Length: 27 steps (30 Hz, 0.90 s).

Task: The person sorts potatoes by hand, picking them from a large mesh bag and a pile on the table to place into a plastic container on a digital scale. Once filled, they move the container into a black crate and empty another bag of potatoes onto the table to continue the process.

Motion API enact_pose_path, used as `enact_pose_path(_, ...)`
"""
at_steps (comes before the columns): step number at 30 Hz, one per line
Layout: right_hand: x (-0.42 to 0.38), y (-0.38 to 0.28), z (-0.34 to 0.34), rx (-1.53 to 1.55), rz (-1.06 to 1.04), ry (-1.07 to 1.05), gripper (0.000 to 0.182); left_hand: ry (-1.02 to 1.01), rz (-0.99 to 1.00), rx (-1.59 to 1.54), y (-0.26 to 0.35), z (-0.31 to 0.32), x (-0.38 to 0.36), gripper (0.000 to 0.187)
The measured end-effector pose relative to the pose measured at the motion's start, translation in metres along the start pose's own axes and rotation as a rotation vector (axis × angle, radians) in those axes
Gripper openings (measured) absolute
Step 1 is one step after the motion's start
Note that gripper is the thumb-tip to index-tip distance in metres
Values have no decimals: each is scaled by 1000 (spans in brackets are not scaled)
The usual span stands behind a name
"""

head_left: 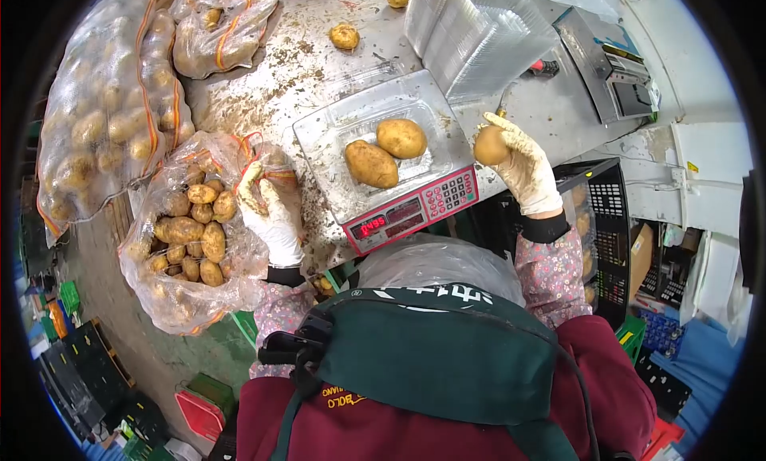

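My right hand, in a dirty white glove, holds a potato to the right of the scale. My left hand, gloved too, has its fingers bent at the rim of an open clear plastic bag, gripping the film. Inside that bag lie several potatoes of mixed sizes. On the digital scale rests a clear plastic tray with two large potatoes side by side. The red display is lit and seems to read 0.495.
Full potato bags stand at the left. A tall stack of clear trays is behind the scale, near a red-handled tool and a metal device. Loose potatoes and soil lie on the table. A black crate stands at right.
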State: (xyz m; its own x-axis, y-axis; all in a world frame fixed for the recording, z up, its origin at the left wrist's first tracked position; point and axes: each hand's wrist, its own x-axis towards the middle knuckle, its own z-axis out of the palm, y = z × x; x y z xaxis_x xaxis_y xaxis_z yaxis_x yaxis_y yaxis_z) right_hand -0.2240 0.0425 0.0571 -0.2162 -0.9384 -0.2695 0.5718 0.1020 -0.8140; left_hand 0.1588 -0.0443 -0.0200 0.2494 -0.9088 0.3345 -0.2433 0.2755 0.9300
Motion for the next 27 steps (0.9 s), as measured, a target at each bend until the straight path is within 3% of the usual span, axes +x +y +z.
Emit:
enact_pose_path(4, -3, 10, 10, -201, -90, 42, 50, -37, -61, -77, 6, 18, 6, 28)
enact_pose_path(8, -5, 17, 18, -196, -121, 12, 49, -118, -117, -182, 1, 41, 9, 27)
enact_pose_path(10, -6, 20, 23, -193, -124, 24, 51, -191, -36, -188, 7, 56, 16, 27)
enact_pose_path(12, -6, 24, 28, -219, -149, 8, 50, -230, -74, -228, 0, 69, 22, 35)
enact_pose_path(14, -8, 34, 40, -380, -205, 9, 50, -291, -267, -238, -5, 85, 28, 35)
enact_pose_path(15, -7, 41, 47, -476, -245, -12, 50, -320, -299, -373, -18, 92, 29, 37)
enact_pose_path(19, 7, 81, 58, -876, -480, -212, 49, -290, -331, -373, -31, 118, 37, 35)
enact_pose_path(20, 6, 83, 52, -1291, -629, -203, 53, -296, -326, -374, -34, 119, 39, 35)
enact_pose_path(22, -2, 76, 50, -1474, -719, -51, 51, -277, -447, -480, -36, 123, 44, 38)
enact_pose_path(27, -10, 67, 31, -1554, -678, -74, 48, -270, -710, -716, -30, 132, 46, 50)
